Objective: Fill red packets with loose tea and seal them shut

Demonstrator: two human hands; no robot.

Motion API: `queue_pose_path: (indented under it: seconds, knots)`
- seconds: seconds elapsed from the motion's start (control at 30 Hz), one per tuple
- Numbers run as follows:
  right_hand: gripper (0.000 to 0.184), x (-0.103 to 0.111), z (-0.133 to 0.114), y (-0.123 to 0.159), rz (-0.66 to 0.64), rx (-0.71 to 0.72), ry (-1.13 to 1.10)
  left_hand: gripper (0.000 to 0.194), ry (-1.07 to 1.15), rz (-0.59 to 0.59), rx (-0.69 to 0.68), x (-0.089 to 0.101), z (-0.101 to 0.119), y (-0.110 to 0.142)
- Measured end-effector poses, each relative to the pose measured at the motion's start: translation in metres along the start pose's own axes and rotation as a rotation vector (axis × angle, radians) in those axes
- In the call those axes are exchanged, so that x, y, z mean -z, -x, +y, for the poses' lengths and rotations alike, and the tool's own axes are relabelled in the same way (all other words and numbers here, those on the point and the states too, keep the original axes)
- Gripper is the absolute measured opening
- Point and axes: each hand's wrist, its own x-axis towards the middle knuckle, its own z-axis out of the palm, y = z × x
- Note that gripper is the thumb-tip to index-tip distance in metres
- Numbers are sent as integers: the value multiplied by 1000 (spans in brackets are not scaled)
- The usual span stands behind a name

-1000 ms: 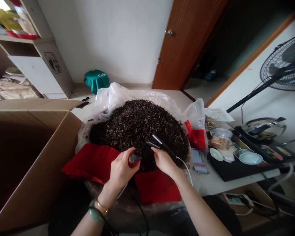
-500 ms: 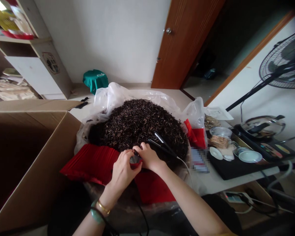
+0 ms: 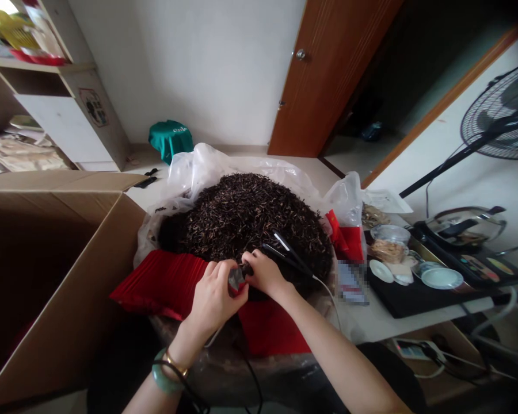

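Note:
A small red packet with a silvery inside (image 3: pixel 236 279) is held by my left hand (image 3: pixel 216 293), fingers and thumb wrapped round its mouth. My right hand (image 3: pixel 265 275) is closed at that mouth, pinching some dark dried leaves (image 3: pixel 244 268) that look like loose tea. Behind both hands rises a big heap of the same dark leaves (image 3: pixel 250 207) in a clear plastic bag (image 3: pixel 207 161). A row of red packets (image 3: pixel 159 282) lies left of my left hand. More red packet material (image 3: pixel 271 330) lies below my right wrist.
A black sealing tool like a hair straightener (image 3: pixel 291 256) rests on the heap's right side, its white cord trailing down. An open cardboard box (image 3: pixel 95 270) stands at left. On the right, a table (image 3: pixel 384 322) bears a black tray (image 3: pixel 414 305) with cups; a fan (image 3: pixel 501 121) stands behind.
My right hand has shifted slightly right relative to the left, and dark leaves now show at its fingertips by the packet's mouth. My left hand keeps its hold. The view has shifted slightly.

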Motion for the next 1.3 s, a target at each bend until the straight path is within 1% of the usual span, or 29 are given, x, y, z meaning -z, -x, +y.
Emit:
queue_pose_path:
  seconds: [0.07, 0.17, 0.2, 0.3, 0.4, 0.5, 0.57, 0.63, 0.77, 0.9, 0.97, 1.13, 1.2, 1.3]
  knots:
    - [23, 2, 8, -2, 58, 12, -136, 34, 14, -4, 4, -1, -1, 0]
    - [25, 9, 18, -3, 137, 64, -398, 37, 23, -8, 17, -3, -3, 0]
    - [25, 12, 21, -3, 139, 59, -494, 38, 27, -8, 18, -3, -3, 0]
    - [27, 25, 25, 0, 126, -24, -767, 39, 38, 1, 11, -6, -3, 0]
    - [29, 42, 18, 7, 152, -51, -992, 40, 30, 12, 32, -9, -2, 2]
    - [31, 59, 2, 16, 150, -23, -1112, 39, 7, 13, 69, -12, -1, 3]
    - [29, 65, -10, 21, 162, 23, -1093, 40, -13, 10, 84, -13, -2, 4]
    - [27, 67, -22, 26, 202, 69, -1017, 43, -33, 30, 85, -15, -2, 5]
    - [26, 59, -35, 30, 257, 97, -870, 41, -51, 78, 64, -19, -4, 5]
    - [26, 52, -34, 30, 321, 120, -769, 44, -28, 87, 29, -17, -6, 4]
    - [25, 52, -31, 30, 359, 142, -694, 43, 11, 61, 33, -14, -6, 3]
    - [25, 49, -25, 30, 425, 183, -542, 27, 126, -32, 42, -6, -4, 0]
    - [24, 47, -26, 29, 451, 195, -524, 21, 136, -47, 36, -4, -3, -1]
    - [21, 45, -27, 30, 482, 226, -506, 17, 124, -43, 27, -2, -1, -1]
